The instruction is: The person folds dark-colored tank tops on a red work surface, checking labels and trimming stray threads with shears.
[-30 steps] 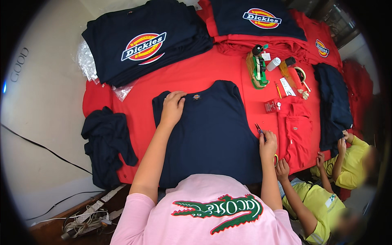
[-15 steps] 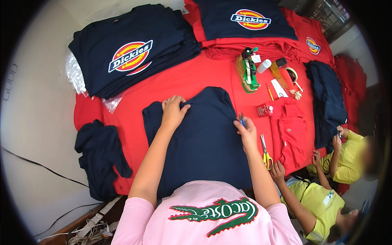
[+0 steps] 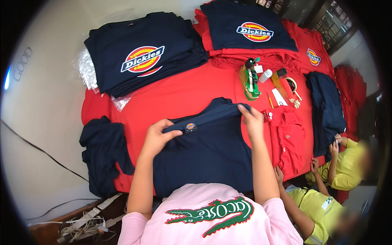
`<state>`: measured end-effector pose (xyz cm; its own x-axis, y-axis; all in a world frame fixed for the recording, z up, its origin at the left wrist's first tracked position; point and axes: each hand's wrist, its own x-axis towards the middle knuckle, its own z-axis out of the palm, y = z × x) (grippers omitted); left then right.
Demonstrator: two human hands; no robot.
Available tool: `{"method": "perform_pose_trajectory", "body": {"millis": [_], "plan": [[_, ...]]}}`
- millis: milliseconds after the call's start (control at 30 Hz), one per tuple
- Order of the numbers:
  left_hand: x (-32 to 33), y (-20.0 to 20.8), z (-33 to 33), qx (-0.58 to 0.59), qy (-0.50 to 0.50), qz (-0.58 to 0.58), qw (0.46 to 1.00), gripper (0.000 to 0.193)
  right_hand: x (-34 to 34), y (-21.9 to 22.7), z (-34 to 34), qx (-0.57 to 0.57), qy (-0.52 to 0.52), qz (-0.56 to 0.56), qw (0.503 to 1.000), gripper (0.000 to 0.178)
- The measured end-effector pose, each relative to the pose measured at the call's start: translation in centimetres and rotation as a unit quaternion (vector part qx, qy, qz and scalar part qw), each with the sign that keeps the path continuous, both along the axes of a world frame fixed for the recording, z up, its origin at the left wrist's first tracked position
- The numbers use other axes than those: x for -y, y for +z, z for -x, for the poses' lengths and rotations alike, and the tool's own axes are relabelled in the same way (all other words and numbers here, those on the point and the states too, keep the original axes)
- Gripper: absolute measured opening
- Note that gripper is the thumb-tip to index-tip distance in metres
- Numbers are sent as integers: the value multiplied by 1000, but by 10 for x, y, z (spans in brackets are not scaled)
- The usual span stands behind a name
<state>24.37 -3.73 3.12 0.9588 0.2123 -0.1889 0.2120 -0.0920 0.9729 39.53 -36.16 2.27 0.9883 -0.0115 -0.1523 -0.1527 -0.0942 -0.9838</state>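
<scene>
Pink shirt (image 3: 183, 234): is covering the person's torso at the lower edge.
Navy garment (image 3: 204, 159): is lying spread on the red-covered desk (image 3: 171, 96), directly before the person, its neckline being stretched between both hands.
Left hand (image 3: 156, 137): its thumb and fingers are clamping the neckline's left part, just beside the neck label (image 3: 190, 127).
Right hand (image 3: 254, 120): its fingers are clamping the neckline's right end.
Crumpled navy cloth (image 3: 104, 151): is lying near the desk's left edge.
Red folded garment (image 3: 288, 139): is lying just right of the person's right forearm.
Two co-workers in yellow tops (image 3: 310, 208): are staying at the desk's right side.
Green tape dispenser (image 3: 251, 85): is standing beyond the right hand, a white bottle (image 3: 266, 76) leaning beside it.
Navy stack (image 3: 147, 45): is filling the far left, transparent plastic (image 3: 87, 71) showing beside it.
Navy-and-red stack (image 3: 253, 30): is lying at the far right.
</scene>
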Motion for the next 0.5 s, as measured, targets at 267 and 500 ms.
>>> {"method": "perform_pose_trajectory", "body": {"millis": [267,500], "plan": [[-3,34,50,62,32,219,973,12,58,58,76,28,16,-155,987,16],[9,56,68,86,6,221,971,14,65,84,107,41,-11,-198,979,16]]}}
